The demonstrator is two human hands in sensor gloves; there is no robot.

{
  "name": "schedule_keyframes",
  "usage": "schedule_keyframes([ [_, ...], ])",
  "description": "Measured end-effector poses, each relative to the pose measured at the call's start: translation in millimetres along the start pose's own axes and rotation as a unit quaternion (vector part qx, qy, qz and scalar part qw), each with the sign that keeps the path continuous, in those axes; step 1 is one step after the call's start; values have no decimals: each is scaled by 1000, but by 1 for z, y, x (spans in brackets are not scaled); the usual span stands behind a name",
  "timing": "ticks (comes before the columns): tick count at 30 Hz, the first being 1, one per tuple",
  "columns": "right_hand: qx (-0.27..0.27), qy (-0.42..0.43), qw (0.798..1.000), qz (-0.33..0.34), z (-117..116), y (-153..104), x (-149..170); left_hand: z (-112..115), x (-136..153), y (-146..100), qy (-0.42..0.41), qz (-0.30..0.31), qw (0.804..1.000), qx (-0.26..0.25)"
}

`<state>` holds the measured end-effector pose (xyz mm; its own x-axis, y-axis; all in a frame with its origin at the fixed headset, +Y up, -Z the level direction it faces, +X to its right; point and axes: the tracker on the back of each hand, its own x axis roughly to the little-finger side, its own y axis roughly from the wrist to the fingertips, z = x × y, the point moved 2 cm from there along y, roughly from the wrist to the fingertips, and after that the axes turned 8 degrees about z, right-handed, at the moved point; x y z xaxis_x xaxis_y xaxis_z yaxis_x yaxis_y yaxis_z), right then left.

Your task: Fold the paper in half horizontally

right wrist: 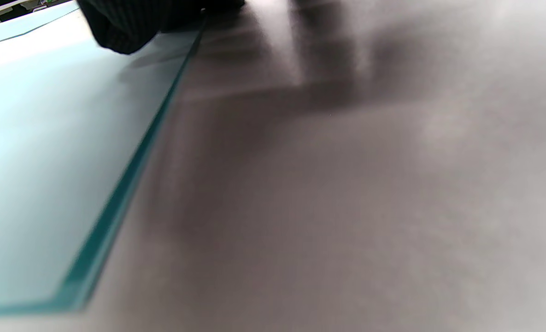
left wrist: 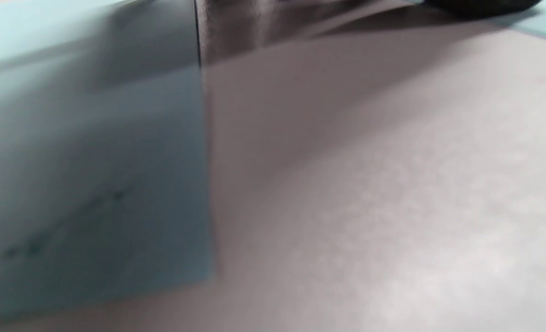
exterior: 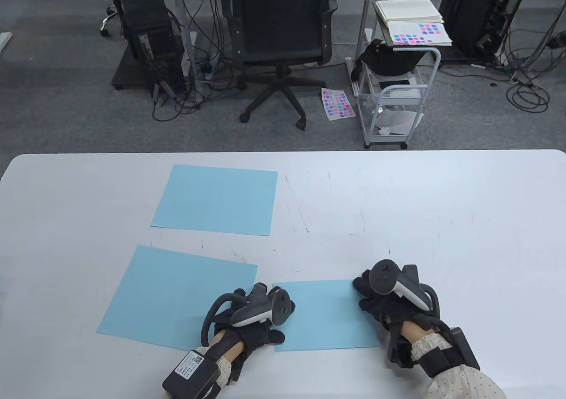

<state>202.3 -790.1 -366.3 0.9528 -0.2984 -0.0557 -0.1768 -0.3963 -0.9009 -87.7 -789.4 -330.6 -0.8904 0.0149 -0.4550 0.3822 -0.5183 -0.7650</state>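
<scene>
A light blue paper (exterior: 325, 315), lying doubled as a short wide rectangle, sits near the front edge of the white table (exterior: 398, 204). My left hand (exterior: 254, 290) lies at its left edge, fingers flat near the far left corner. My right hand (exterior: 362, 290) presses on the far right corner with its fingers laid down. In the right wrist view a gloved fingertip (right wrist: 116, 27) rests on the paper (right wrist: 47, 161), whose right edge shows two layers. The left wrist view is blurred and shows blue paper (left wrist: 93, 184) beside bare table.
Two more flat blue sheets lie on the table, one at the front left (exterior: 177, 297) just beside my left hand and one further back (exterior: 216, 200). Behind the table stand an office chair (exterior: 283, 41), a white cart (exterior: 398, 94) and cables.
</scene>
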Motion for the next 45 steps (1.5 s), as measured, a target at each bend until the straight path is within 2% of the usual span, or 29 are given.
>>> schedule_keyframes([
  [4,-3,-2,1000,5,1,-1,-2,0,0,0,0,1,1000,1],
  [9,31,1,998,52,8,-17,-11,0,0,0,1,2,1000,1],
  [17,-18,-32,994,99,-9,-37,-17,0,1,0,0,1,1000,2],
  [23,-44,-29,994,92,-20,-36,-7,0,1,0,-3,0,1000,3],
  [31,-52,-28,994,88,-21,-37,-5,-2,1,0,5,1,1000,3],
  [39,-51,-34,995,82,-22,-36,-8,-23,4,4,-20,-19,1000,-11],
  [45,-53,-37,995,80,-22,-36,-9,-49,-26,19,5,5,1000,-22],
])
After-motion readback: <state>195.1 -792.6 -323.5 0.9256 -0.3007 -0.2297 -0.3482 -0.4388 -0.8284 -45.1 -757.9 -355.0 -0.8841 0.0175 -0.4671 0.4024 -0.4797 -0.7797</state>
